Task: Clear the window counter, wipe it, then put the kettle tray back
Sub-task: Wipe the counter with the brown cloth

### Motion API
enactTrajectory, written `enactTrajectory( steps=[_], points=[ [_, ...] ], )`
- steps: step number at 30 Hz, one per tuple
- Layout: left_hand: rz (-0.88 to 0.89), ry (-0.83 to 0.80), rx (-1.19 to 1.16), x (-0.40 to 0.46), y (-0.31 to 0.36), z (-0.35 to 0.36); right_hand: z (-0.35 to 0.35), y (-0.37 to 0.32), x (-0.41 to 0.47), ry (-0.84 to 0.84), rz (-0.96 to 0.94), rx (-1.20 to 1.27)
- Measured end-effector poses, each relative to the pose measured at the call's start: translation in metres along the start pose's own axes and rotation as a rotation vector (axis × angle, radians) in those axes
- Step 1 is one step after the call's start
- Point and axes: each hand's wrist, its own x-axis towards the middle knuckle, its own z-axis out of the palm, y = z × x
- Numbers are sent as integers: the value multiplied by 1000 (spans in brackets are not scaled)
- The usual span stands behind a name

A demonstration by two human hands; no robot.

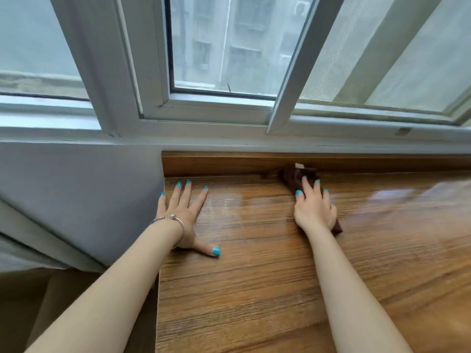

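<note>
The window (224, 47) runs above the wooden counter (254, 276). Left hand (182, 212) lies flat, fingers spread wide, at the counter's left edge near the back corner. Right hand (314, 207) presses a brown cloth (293, 174) flat against the back edge. A bracelet (170, 218) circles the left wrist.

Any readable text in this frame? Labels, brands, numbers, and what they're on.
None readable.
The small pale tag on the brown cloth under the right hand: no print legible, too small.
The bracelet on the left wrist: no markings visible.
The small fitting on the window frame: blurred, nothing legible.
The wooden counter: wood grain only.
</note>
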Motion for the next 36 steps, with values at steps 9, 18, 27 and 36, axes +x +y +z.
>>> enactTrajectory(
  steps=[9,18,27,36],
  points=[
    [69,17,-62,-2,-12,-6,37,-109,-71,9,-350,-44],
    [131,175,-63,-22,-87,0,54,-185,-123,-60,-579,-43],
    [294,375,-185,-32,-85,-24,45,-157,-131,-192,-861,-87],
    [289,259,55,-75,-48,11,32,-102,-192,-223,-986,-56]
  ],
)
